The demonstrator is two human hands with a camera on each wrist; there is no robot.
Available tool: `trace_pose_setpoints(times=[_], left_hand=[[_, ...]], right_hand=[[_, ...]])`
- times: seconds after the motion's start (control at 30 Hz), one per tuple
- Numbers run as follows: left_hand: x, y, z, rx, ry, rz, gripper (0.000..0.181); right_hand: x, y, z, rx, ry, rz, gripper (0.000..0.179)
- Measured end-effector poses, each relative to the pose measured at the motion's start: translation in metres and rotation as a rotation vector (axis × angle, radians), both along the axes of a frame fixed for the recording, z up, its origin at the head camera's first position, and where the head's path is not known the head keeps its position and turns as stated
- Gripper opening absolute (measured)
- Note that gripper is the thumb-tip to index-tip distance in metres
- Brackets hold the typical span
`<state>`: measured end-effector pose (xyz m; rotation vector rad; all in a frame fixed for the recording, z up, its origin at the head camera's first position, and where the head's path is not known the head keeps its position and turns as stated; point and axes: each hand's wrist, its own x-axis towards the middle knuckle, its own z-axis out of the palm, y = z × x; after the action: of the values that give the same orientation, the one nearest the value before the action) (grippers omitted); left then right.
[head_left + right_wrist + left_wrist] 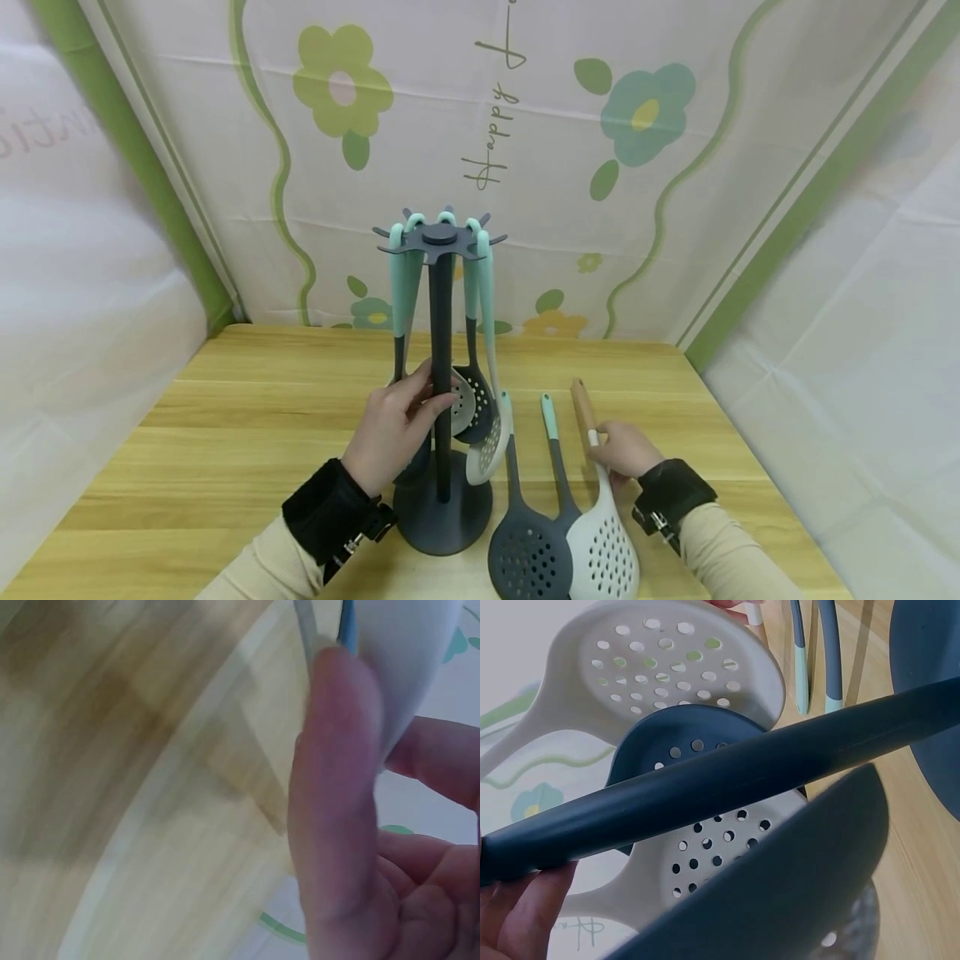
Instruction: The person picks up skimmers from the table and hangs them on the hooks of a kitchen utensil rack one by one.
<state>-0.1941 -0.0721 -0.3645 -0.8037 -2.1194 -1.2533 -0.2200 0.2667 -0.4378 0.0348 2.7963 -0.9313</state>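
My left hand (393,429) grips the dark upright pole (441,333) of a utensil stand, also seen as a thick dark bar (720,776) in the left wrist view. From the stand's top hang several mint-handled utensils, among them a white skimmer (491,450) and a dark one (474,421). Over at the right, my right hand (628,450) pinches the shaft of a white slotted turner (609,550) with a wooden handle. In the right wrist view the thumb (341,750) lies against a smooth white surface (409,652).
A dark slotted turner (525,542) lies left of the white one. Between them is another dark utensil with a mint handle (550,417), its head partly covered. The stand's round base (442,537) rests on the wooden table (247,450). Flowered cloth (450,108) hangs behind.
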Motion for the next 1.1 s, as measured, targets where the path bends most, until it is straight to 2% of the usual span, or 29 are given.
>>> trace_pose_setpoints(times=[0.47,0.77,1.1], left_hand=[[0.0,0.0,0.001,-0.005,-0.005,0.003,0.021],[0.0,0.001,0.0,0.006,0.003,0.006,0.019],[0.002,0.003,0.001,0.004,-0.016,0.028,0.018]], right_hand=[[-0.003,-0.002,0.013,-0.04,0.013,0.013,0.049],[-0.004,0.004,0.02,-0.086,0.005,0.029,0.058],[-0.007,0.001,0.029,-0.109,0.053,0.033,0.057]])
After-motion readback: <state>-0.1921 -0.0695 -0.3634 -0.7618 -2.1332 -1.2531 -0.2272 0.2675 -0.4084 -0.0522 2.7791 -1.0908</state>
